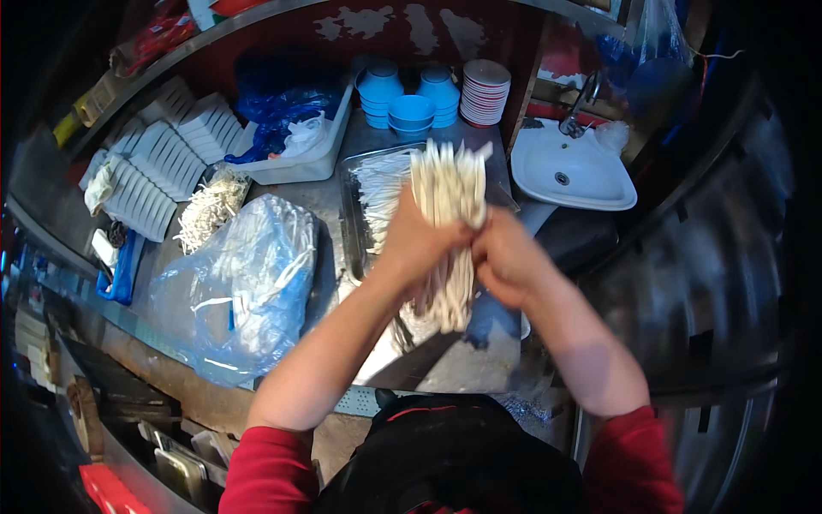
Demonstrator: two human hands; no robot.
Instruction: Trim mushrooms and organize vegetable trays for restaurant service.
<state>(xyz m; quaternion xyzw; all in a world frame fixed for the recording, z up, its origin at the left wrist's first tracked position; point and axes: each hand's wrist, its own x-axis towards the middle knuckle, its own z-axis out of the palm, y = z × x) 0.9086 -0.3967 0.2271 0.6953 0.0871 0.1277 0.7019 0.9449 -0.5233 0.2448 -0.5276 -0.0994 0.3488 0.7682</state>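
A thick bundle of long, pale noodle-like strips (449, 186) is held up over the steel table. My left hand (420, 241) wraps around its middle from the left, thumb across the front. Curled against the bundle's right edge is my right hand (510, 257), slightly blurred; its fingertips are partly hidden. The lower ends of the strips hang beneath both hands. Behind and left of the bundle, a shallow metal tray (350, 225) holds more white strips (385, 186), laid side by side. My left hand and the bundle hide the tray's right part.
A translucent blue plastic bag (257, 289) lies left of the tray, near a pile of short pale strips (209, 212). Farther back are white foam containers (157, 154), a white bin (327, 157), blue bowls (411, 112) and stacked cups (486, 93). A washbasin (591, 170) stands right.
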